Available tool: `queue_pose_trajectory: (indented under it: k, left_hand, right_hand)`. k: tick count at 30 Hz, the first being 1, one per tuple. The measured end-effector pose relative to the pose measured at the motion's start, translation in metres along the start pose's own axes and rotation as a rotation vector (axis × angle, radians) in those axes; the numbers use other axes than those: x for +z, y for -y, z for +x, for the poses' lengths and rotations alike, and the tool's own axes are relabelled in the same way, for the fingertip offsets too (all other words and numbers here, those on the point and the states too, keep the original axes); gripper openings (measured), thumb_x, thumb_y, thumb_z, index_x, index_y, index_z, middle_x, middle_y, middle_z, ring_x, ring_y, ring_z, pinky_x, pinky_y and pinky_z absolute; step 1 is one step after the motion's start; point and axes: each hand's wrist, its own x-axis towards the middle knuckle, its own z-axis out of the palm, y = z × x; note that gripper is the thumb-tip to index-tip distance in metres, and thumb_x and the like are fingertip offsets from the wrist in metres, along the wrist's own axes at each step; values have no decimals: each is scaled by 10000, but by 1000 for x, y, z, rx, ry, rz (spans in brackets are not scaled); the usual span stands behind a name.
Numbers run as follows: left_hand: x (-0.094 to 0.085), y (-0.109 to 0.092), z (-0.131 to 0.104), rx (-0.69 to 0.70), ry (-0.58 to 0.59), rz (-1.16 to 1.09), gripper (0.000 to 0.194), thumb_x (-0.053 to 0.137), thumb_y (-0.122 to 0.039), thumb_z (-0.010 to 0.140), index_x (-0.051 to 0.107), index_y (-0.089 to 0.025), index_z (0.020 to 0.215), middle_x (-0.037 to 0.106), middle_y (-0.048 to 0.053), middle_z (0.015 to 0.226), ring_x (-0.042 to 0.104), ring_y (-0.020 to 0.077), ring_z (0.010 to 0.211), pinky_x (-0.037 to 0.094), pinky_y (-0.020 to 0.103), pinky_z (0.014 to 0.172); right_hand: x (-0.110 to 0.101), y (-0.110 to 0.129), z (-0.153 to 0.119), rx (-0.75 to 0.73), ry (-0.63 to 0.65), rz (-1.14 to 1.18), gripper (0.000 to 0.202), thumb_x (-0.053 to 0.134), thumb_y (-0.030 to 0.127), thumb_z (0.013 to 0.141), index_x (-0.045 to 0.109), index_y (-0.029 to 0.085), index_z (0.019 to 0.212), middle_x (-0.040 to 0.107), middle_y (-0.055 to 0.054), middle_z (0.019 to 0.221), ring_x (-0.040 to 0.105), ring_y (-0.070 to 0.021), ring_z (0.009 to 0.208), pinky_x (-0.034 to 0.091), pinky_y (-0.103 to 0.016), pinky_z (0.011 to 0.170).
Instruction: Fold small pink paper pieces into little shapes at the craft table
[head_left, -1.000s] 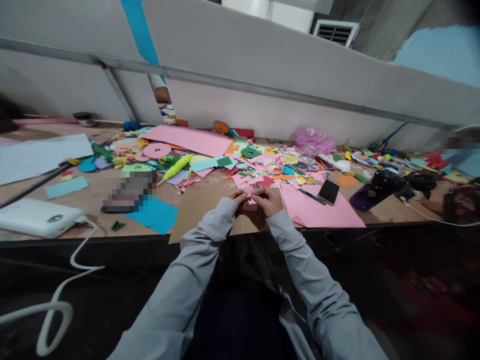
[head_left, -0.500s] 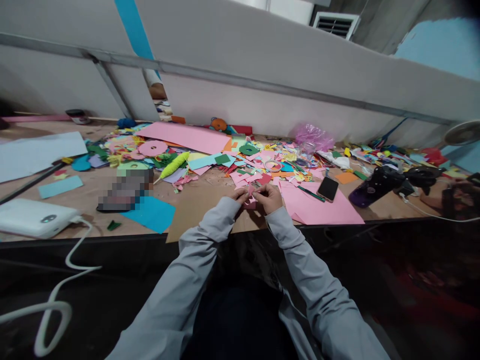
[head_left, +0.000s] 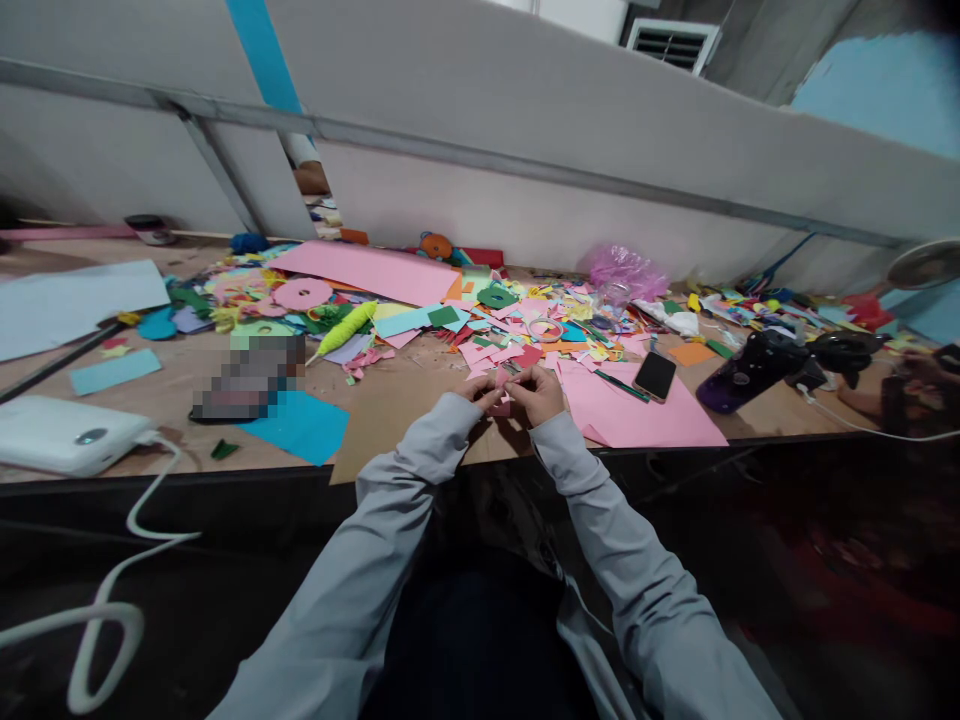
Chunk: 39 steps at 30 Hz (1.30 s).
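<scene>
Small pink paper piece [head_left: 503,376], one: located between the two hands at the near edge of the table [head_left: 174,388], its outline partly covered by fingers. Left hand [head_left: 477,389]: thumb and fingertips drawn together, pinching the piece from its left. Right hand [head_left: 540,397]: likewise narrowed, thumb and forefinger gripping the same piece from the right, the two sets of fingertips near each other. Brown cardboard sheet [head_left: 391,412]: flat, beside the left hand. Pink sheets [head_left: 652,423]: overlapping, just right of the right hand; dark pen [head_left: 621,386] and black-screened phone [head_left: 655,377] lying at their far side. Blue sheet [head_left: 304,428]: left of the cardboard. Coloured paper scraps [head_left: 482,354]: many, loosely heaped beyond the hands. Dark purple bottle [head_left: 722,382]: tilted, farther right.
</scene>
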Motion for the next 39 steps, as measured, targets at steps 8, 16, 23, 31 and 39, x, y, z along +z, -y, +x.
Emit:
queue_pose_trajectory:
  k: [8, 16, 23, 31, 39]
  left_hand:
    - [1, -9, -4, 3, -60, 14, 330, 666, -499, 627, 628, -178, 696, 624, 3, 630, 558, 141, 622, 447, 262, 609]
    - [-1, -22, -11, -31, -24, -60, 409, 676, -568, 598, 636, -174, 697, 626, 6, 594, 562, 143, 598, 449, 272, 611]
    - [1, -26, -14, -70, -88, -146, 488, 678, -607, 596, 662, -169, 810, 695, 34, 715, 557, 128, 585, 444, 265, 584]
    - [2, -27, -11, -64, -144, -108, 480, 749, -582, 483, 665, -171, 717, 702, 39, 650, 597, 159, 601, 465, 282, 574]
    - [-3, -24, -11, -48, -95, -83, 393, 699, -531, 567, 626, -174, 716, 666, 21, 630, 553, 127, 547, 441, 261, 546]
  right_hand:
    - [1, -4, 1, 83, 84, 286, 246, 716, 257, 596, 572, 182, 780, 570, 36, 659, 524, -112, 607, 426, -251, 593]
    - [-1, -4, 4, 119, 152, 212, 225, 744, 341, 603, 629, 156, 657, 561, 20, 560, 508, -113, 563, 426, -259, 574]
    - [-1, -9, 4, 271, 70, 344, 310, 784, 397, 533, 609, 166, 643, 594, 16, 577, 545, -120, 545, 439, -250, 531]
    - [0, -12, 4, 265, 90, 365, 286, 774, 385, 558, 600, 168, 626, 585, 22, 530, 480, -86, 451, 356, -213, 441]
    - [-2, -8, 3, 187, 154, 306, 265, 757, 375, 587, 598, 163, 583, 585, 18, 513, 473, -87, 442, 379, -227, 462]
